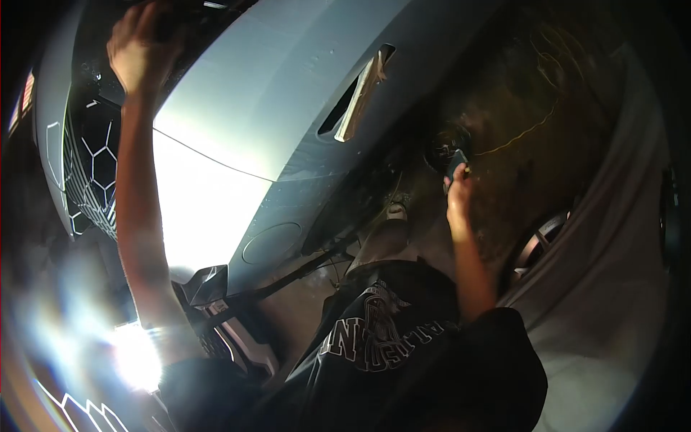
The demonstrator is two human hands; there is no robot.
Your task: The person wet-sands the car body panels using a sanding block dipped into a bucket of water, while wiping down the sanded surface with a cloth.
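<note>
My left hand is raised at the upper left over the dark, glossy part of a car, its fingers slightly apart and nothing visible in them. Whether the fingertips touch the surface is unclear. My right hand is closed around a dark handheld object, low beside the car. A round dark item lies just beyond that object; its details are lost in shadow. Between my hands stretches the light grey car body panel, with a slot holding a pale, crumpled strip.
A bright lamp glares at the lower left, near a side mirror. A thin yellow cord runs over the dark floor. At the right, a grey cloth hangs beside a wheel.
</note>
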